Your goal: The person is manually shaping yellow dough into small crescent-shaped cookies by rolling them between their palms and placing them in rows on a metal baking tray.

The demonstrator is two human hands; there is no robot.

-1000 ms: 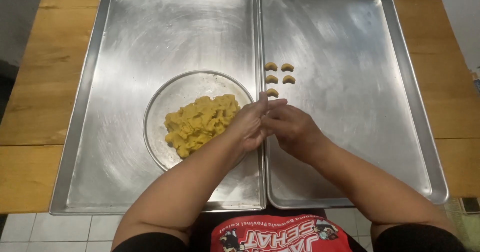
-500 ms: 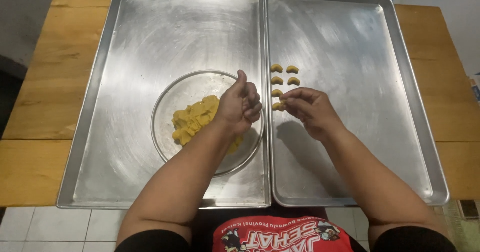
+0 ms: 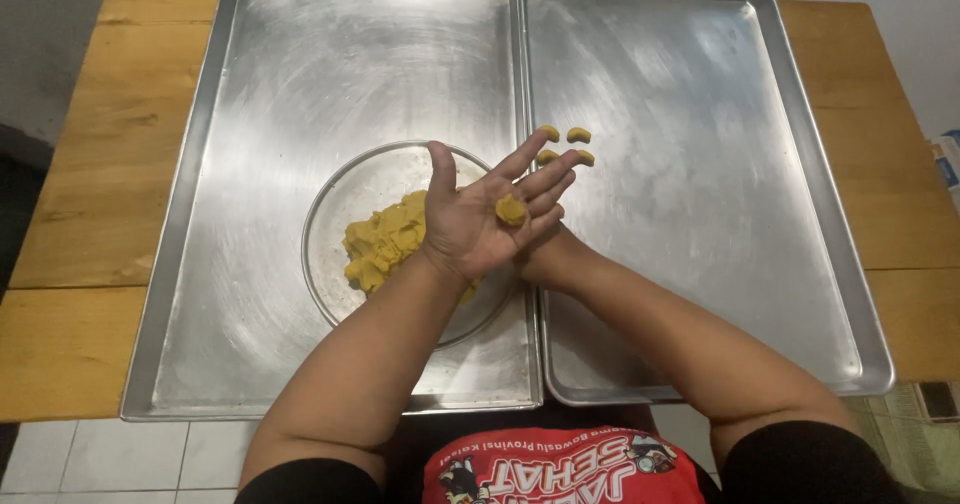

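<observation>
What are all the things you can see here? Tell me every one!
Table: one, brown wood, under everything.
Trays: two, silver, side by side on the table.
Bowl: one, clear glass, on the left tray.
Dough: one yellow lump, in the bowl.
Dough ball: one, yellow, on the left palm.
Shaped pieces: about four, yellow, on the right tray near its left edge.
Left hand: open, palm up, over the bowl.
Right hand: mostly hidden beneath the left hand.

A: Two trays (image 3: 700, 94) of brushed metal, dull sheen, faint swirl scuffs, on a matt, grainy wooden bench (image 3: 110, 114).

B: And the bowl (image 3: 345, 189)?

A: Clear glass, glossy; the yellow dough (image 3: 385, 244) in it looks soft, matt, crumbly.
</observation>
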